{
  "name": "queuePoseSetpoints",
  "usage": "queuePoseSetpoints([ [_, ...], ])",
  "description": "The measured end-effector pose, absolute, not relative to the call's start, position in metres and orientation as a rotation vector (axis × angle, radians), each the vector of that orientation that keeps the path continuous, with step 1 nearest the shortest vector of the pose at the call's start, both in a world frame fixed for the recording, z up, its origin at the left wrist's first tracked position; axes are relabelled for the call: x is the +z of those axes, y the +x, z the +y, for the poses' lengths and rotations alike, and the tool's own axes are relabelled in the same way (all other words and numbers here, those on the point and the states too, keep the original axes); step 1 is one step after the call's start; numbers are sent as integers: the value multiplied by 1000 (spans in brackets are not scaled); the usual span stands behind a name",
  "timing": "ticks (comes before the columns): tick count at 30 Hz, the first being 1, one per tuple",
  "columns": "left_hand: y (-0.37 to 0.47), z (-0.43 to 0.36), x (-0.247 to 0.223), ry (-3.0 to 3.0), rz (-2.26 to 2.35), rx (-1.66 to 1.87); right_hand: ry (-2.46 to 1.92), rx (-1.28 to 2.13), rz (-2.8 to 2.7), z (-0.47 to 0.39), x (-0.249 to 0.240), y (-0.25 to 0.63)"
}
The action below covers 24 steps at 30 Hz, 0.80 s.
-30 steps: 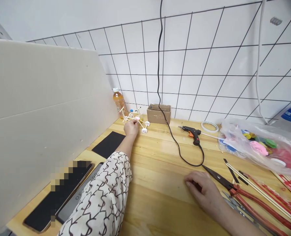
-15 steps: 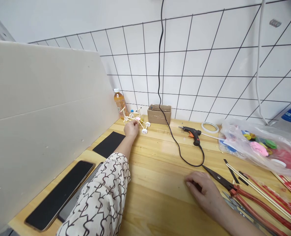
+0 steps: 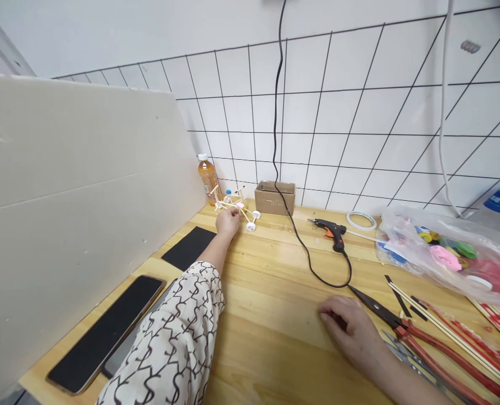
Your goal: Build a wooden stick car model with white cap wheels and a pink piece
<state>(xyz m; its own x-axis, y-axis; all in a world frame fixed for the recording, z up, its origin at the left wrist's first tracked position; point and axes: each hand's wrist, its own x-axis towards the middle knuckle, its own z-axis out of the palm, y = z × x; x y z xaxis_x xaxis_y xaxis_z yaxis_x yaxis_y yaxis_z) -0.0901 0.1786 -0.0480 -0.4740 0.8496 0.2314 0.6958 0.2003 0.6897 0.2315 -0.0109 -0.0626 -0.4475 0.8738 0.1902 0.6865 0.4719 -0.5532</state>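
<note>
My left hand [image 3: 228,222] reaches to the back left of the wooden table, its fingers closed at the near edge of a small stick frame [image 3: 250,216] with white round wheels. The fingertips are partly hidden, so what they pinch cannot be made out. A pink piece sits on the frame just above the fingers. My right hand [image 3: 346,322] rests on the table at the right with its fingers curled, beside the tip of the red-handled pliers [image 3: 405,327]. Whether anything is inside its curl is hidden.
Behind the frame stand a drink bottle [image 3: 208,177] and a cardboard box [image 3: 274,198]. A glue gun [image 3: 334,233], a tape ring [image 3: 361,220] and a plastic bag [image 3: 401,225] lie at the right. Two phones [image 3: 106,332] and a black sheet [image 3: 189,247] lie left.
The camera view has shifted slightly. Both hands stay in nearly the same places on the table, and the stick frame shows no clear movement.
</note>
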Motion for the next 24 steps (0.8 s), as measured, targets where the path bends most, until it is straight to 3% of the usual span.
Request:
queuePoseSetpoints([
  [10, -79, 159, -56, 1583, 2078, 1176, -1295, 560, -2276, -10, -64, 232],
  [24, -6, 47, -62, 1735, 1566, 1199, -1233, 559, -2202, -13, -59, 230],
])
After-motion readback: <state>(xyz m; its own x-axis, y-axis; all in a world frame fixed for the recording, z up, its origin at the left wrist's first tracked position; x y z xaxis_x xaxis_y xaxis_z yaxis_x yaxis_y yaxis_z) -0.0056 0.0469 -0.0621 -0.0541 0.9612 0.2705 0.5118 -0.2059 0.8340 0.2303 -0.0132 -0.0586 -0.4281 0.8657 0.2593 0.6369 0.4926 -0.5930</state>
